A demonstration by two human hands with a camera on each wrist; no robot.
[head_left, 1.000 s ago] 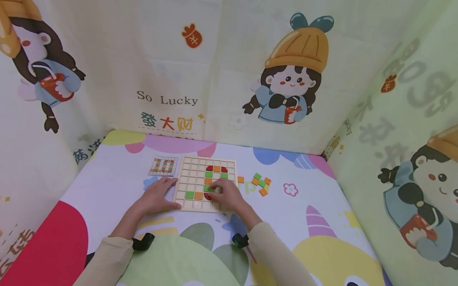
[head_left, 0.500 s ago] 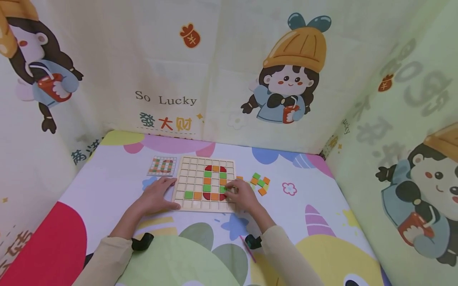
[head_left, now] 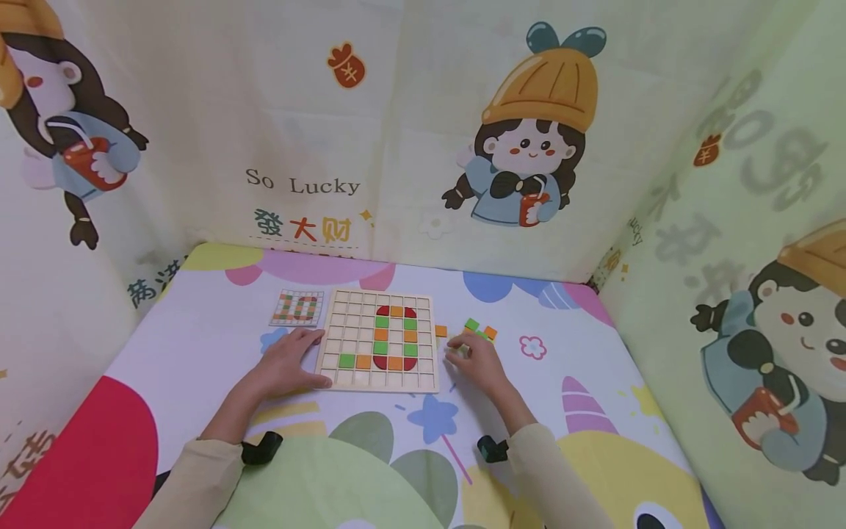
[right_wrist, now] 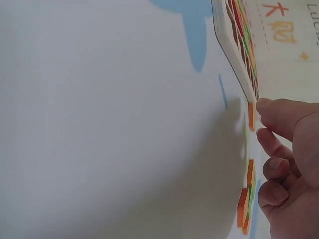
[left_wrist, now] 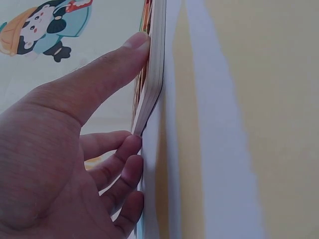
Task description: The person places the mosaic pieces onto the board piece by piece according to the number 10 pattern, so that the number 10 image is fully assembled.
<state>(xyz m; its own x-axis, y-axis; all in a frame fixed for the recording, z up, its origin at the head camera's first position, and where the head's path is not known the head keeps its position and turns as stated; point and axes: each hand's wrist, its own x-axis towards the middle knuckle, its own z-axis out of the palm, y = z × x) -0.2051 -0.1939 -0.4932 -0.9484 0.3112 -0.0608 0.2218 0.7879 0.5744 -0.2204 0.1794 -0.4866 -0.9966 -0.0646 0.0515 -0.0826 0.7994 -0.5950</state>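
A wooden grid board (head_left: 350,321) lies on the table. Red, orange and green tiles form a ring in its right half, and a green tile (head_left: 346,361) and an orange tile (head_left: 363,361) sit in its lower left. My left hand (head_left: 284,361) rests against its left side, thumb and fingertips touching the edge, spread apart. Right of the board, my right hand (head_left: 479,360) hovers with thumb and index finger apart and nothing between them. It partly covers a cluster of loose tiles, among them a green tile (head_left: 471,323). A lone orange tile (head_left: 440,331) lies beside the board's right edge.
A small pattern card (head_left: 296,307) with a coloured grid lies left of the board. The tabletop has a cartoon-print cover (head_left: 370,477). Printed curtains (head_left: 410,132) enclose the back and both sides.
My right hand has moved right, from over the board to the loose tiles. The ring's lower right, covered before, now shows orange, red and green tiles. My left hand stays at the board.
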